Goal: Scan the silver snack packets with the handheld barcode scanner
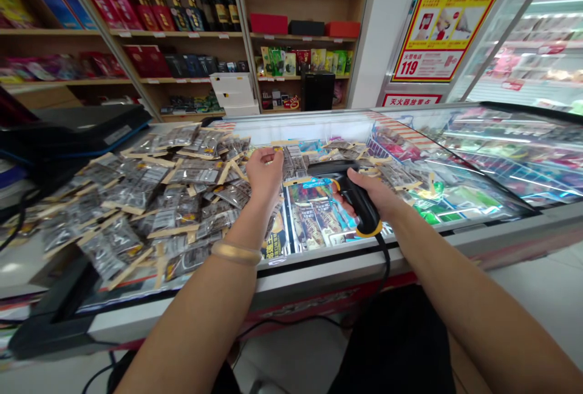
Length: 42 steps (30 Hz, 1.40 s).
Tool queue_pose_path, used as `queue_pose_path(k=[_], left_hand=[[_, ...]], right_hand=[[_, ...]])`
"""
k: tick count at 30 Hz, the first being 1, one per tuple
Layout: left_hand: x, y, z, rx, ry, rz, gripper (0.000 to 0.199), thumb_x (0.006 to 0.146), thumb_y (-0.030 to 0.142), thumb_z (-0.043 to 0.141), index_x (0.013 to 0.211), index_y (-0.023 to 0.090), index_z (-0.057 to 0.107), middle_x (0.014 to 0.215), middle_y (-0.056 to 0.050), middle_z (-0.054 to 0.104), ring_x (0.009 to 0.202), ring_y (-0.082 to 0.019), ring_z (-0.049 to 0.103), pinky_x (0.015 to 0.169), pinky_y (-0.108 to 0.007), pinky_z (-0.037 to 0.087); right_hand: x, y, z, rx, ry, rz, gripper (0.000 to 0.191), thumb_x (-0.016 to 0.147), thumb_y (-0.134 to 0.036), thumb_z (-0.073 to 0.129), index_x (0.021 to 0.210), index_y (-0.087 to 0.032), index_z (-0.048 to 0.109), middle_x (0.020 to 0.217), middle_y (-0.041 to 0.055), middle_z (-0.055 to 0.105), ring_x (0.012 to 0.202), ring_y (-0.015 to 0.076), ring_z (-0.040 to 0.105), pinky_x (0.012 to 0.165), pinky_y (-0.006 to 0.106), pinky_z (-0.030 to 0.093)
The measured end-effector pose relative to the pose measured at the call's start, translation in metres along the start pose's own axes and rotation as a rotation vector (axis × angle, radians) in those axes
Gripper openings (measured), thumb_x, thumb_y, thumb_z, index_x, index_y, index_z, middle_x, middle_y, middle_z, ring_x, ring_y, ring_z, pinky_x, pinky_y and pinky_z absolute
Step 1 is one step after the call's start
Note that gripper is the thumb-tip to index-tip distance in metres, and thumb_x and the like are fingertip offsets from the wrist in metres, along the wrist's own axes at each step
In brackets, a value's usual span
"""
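Note:
My right hand (pixel 371 193) is wrapped round the handle of a black barcode scanner (pixel 359 203) with yellow trim, its head pointing left. My left hand (pixel 265 170), with a gold bangle on the wrist, is closed in a pinch on the edge of a small clear packet (pixel 294 162) with a printed label and a tan strip. The scanner's head is just right of that packet. Many similar packets (pixel 195 172) lie heaped on the glass to the left of my left hand. More packets (pixel 396 174) lie beyond the scanner, to the right.
A glass-topped freezer (pixel 319 257) with colourful packages inside spans the view. The scanner's cable (pixel 387 260) hangs over its front edge. Dark equipment (pixel 91 133) stands at the left. Stocked shelves (pixel 182 34) and a red and yellow poster (pixel 449 17) are behind.

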<state>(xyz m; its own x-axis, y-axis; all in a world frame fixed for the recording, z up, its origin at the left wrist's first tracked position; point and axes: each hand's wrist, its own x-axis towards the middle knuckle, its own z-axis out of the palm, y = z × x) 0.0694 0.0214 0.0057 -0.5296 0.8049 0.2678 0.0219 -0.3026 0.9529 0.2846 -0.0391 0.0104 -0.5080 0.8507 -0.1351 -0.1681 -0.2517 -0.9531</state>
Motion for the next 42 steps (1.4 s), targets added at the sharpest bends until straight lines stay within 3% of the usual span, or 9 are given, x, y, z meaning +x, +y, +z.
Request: queue_pose_path(k=[11,16,20,24,27,29,33,36,42], left_hand=[[-0.004,0.000,0.001,0.055,-0.006,-0.025,0.018,0.069,0.027,0.071,0.079,0.019,0.058,0.074,0.001,0.062,0.072,-0.012,0.060,0.065,-0.021,0.046],[-0.012,0.016,-0.004,0.063,-0.007,-0.024,0.011,0.075,0.021,0.066,0.082,0.019,0.058,0.074,0.001,0.061,0.073,-0.012,0.060,0.068,-0.021,0.046],[0.000,0.045,-0.040,0.041,-0.047,0.064,0.015,0.078,0.019,0.065,0.092,0.020,0.060,0.074,0.001,0.063,0.065,-0.012,0.059,0.061,-0.022,0.045],[0.038,0.072,-0.105,0.152,0.026,0.182,0.022,0.083,0.022,0.061,0.104,0.019,0.060,0.081,-0.001,0.068,0.063,-0.011,0.060,0.059,-0.021,0.046],[0.069,0.080,-0.150,0.457,0.130,0.219,0.033,0.090,0.025,0.051,0.120,0.012,0.059,0.098,-0.009,0.072,0.080,-0.015,0.066,0.073,-0.026,0.052],[0.080,0.079,-0.171,0.651,0.140,0.238,0.039,0.087,0.025,0.056,0.123,0.012,0.060,0.118,-0.013,0.069,0.103,-0.023,0.065,0.093,-0.037,0.050],[0.076,0.066,-0.185,1.075,-0.044,0.198,0.041,0.085,0.031,0.057,0.123,0.018,0.065,0.149,-0.015,0.050,0.140,-0.037,0.040,0.115,-0.055,0.029],[0.070,0.054,-0.187,1.282,-0.154,0.217,0.052,0.093,0.036,0.039,0.138,0.017,0.056,0.156,-0.015,0.040,0.145,-0.035,0.033,0.117,-0.053,0.027],[0.070,0.050,-0.190,1.236,-0.012,0.301,0.055,0.093,0.043,0.037,0.143,0.022,0.052,0.154,-0.012,0.044,0.142,-0.036,0.037,0.115,-0.056,0.029]], right_hand=[[-0.001,0.000,0.001,0.020,-0.021,-0.006,0.053,0.068,-0.065,0.073,0.082,-0.016,0.060,0.065,0.0004,0.058,0.042,0.0095,0.049,0.037,0.023,0.041],[0.000,0.000,0.005,0.127,0.005,-0.056,0.046,0.072,-0.061,0.071,0.081,-0.017,0.060,0.068,0.0014,0.059,0.043,0.0087,0.046,0.038,0.023,0.040],[0.012,-0.003,0.024,0.131,-0.021,-0.110,0.047,0.071,-0.062,0.072,0.078,-0.018,0.060,0.068,0.0021,0.059,0.044,0.0091,0.046,0.038,0.023,0.040],[0.034,-0.013,0.062,0.121,-0.136,-0.105,0.047,0.076,-0.063,0.067,0.080,-0.017,0.061,0.068,0.0025,0.059,0.044,0.0088,0.046,0.039,0.023,0.041],[0.058,-0.019,0.095,0.138,-0.187,-0.052,0.045,0.084,-0.061,0.060,0.082,-0.016,0.060,0.069,0.0032,0.060,0.043,0.0089,0.047,0.039,0.022,0.041],[0.073,-0.020,0.112,0.155,-0.215,-0.014,0.044,0.088,-0.059,0.056,0.084,-0.016,0.060,0.067,0.0034,0.060,0.043,0.0090,0.048,0.039,0.021,0.042],[0.092,-0.010,0.127,0.212,-0.227,0.016,0.046,0.090,-0.060,0.052,0.084,-0.015,0.060,0.065,0.0027,0.060,0.042,0.0089,0.049,0.038,0.020,0.043],[0.094,0.000,0.120,0.236,-0.204,0.029,0.049,0.088,-0.063,0.053,0.082,-0.015,0.060,0.066,0.0024,0.060,0.041,0.0081,0.048,0.037,0.020,0.043],[0.091,0.003,0.103,0.284,-0.143,0.043,0.049,0.089,-0.063,0.052,0.081,-0.016,0.061,0.064,0.0032,0.060,0.042,0.0088,0.048,0.037,0.020,0.042]])
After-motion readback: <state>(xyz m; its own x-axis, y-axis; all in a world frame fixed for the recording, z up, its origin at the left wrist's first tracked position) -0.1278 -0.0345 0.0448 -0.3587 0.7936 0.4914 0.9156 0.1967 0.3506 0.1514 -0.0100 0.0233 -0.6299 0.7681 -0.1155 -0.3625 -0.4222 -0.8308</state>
